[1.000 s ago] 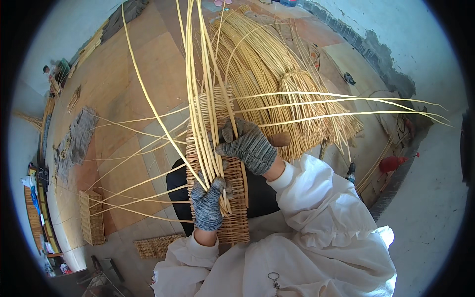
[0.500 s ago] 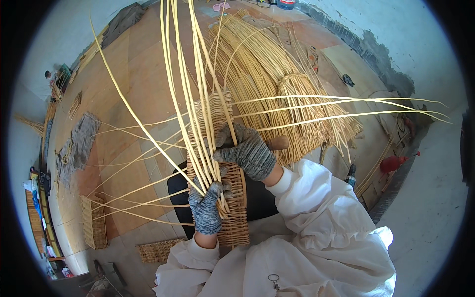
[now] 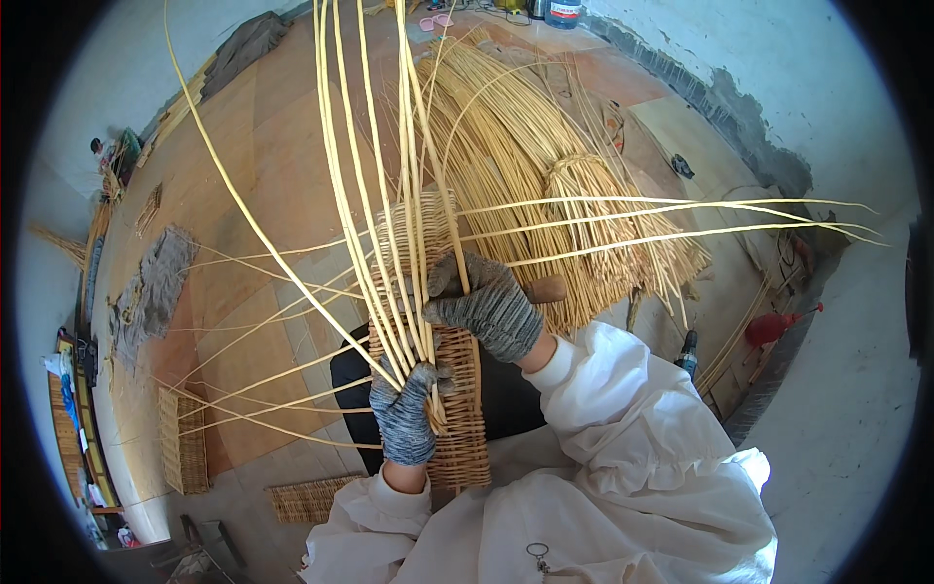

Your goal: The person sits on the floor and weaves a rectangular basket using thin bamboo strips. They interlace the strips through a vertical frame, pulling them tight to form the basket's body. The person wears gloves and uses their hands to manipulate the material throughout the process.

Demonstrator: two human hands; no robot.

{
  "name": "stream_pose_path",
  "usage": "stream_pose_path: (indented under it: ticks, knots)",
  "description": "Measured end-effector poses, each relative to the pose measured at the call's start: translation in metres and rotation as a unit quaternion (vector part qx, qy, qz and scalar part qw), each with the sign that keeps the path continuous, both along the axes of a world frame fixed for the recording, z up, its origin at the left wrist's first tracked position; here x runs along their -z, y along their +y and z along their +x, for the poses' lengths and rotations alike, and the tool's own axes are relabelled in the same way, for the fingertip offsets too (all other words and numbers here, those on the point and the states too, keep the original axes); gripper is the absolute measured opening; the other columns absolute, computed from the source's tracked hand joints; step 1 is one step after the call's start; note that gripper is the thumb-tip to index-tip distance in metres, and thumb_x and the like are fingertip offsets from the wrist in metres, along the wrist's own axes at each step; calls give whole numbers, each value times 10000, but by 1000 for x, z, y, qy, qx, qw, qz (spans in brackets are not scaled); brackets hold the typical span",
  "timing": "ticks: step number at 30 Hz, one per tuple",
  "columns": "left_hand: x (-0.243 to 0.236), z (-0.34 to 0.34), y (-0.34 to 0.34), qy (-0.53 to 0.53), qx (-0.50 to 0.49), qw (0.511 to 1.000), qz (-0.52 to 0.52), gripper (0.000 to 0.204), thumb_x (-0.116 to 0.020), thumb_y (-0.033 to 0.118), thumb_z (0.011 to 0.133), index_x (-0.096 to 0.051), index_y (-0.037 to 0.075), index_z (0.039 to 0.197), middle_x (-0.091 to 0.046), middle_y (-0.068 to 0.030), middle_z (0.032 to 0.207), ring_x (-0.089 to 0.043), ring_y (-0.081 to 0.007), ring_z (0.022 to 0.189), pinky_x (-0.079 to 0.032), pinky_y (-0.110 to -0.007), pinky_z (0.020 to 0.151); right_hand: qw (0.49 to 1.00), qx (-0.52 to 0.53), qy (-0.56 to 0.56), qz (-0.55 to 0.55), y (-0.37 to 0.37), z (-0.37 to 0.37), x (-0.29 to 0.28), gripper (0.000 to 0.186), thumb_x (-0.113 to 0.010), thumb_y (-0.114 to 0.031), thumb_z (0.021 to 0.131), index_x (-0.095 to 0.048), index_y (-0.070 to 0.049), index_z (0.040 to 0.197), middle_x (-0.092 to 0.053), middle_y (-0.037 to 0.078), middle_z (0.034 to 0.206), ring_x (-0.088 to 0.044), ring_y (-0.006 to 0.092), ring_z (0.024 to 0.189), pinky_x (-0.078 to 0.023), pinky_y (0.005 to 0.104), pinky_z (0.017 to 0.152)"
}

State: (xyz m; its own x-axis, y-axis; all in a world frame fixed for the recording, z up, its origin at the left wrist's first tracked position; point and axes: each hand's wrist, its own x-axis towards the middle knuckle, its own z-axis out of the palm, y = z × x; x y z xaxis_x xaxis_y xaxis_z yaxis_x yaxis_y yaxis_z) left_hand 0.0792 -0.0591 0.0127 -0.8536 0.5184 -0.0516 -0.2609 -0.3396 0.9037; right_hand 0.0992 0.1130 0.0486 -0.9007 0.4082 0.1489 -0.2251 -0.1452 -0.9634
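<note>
A long narrow wicker panel (image 3: 459,453) stretches away from me over my lap. My left hand (image 3: 405,419), in a grey knitted glove, is closed round the lower ends of a fan of pale willow rods (image 3: 342,195) that rise from the panel. Farther up, my gloved right hand (image 3: 491,307) pinches one thicker rod (image 3: 443,185) at the right side of this fan, thumb and fingers together. Other rods (image 3: 623,240) stick out sideways to the right, and several more (image 3: 282,375) to the left. A brown wooden piece (image 3: 547,289) shows beside my right hand.
A large tied bundle of rods (image 3: 525,136) lies on the floor ahead right. To the left are a wicker box (image 3: 185,453), a small wicker panel (image 3: 309,498) and a grey cloth (image 3: 156,282). A red bulb-shaped thing (image 3: 769,329) and a dark tool (image 3: 688,352) are at right.
The upright rods have spread farther apart, with gaps now between them. My right hand has shifted slightly down and right; my left hand keeps its grip in nearly the same place.
</note>
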Motion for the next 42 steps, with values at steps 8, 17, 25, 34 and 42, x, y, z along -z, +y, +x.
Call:
stream_pose_path:
  ticks: [8,17,25,34,42]
  knots:
    - [7,-2,-1,19,-7,1000,-7,300,-594,43,868,-525,-23,1152,-630,-96,953,-635,-166,802,-534,-275,716,1000,1,-14,5,-3,1,2,257,-757,-37,726,-594,-58,923,-622,17,901,-593,120,845,-508,256,764]
    - [0,0,0,49,-16,998,-38,286,-614,55,871,-553,-20,1140,-641,-62,942,-604,-121,809,-499,-251,739,1000,-14,-20,-10,-3,-1,8,407,-734,-40,750,-615,-47,1139,-638,43,1052,-597,139,960,-509,269,833]
    - [-1,5,3,108,-33,991,-75,314,-635,56,852,-549,-3,1148,-632,-45,948,-586,-105,812,-486,-235,739,998,22,-24,51,-20,-5,-4,383,-748,-190,762,-622,-37,1089,-647,77,964,-598,146,866,-496,272,765]
    - [-6,2,1,50,-10,998,-40,324,-645,155,865,-559,11,1143,-608,-11,941,-542,-91,804,-457,-240,731,954,-16,43,298,-8,-10,5,223,-602,-173,823,-566,-11,971,-568,131,885,-576,320,813,-480,380,716]
    - [-8,2,3,67,41,995,-69,314,-634,126,863,-568,14,1149,-603,-16,963,-534,-92,848,-444,-239,771,992,-61,-6,114,-3,5,20,247,-631,-182,800,-568,-14,970,-585,98,823,-542,198,754,-468,323,711]
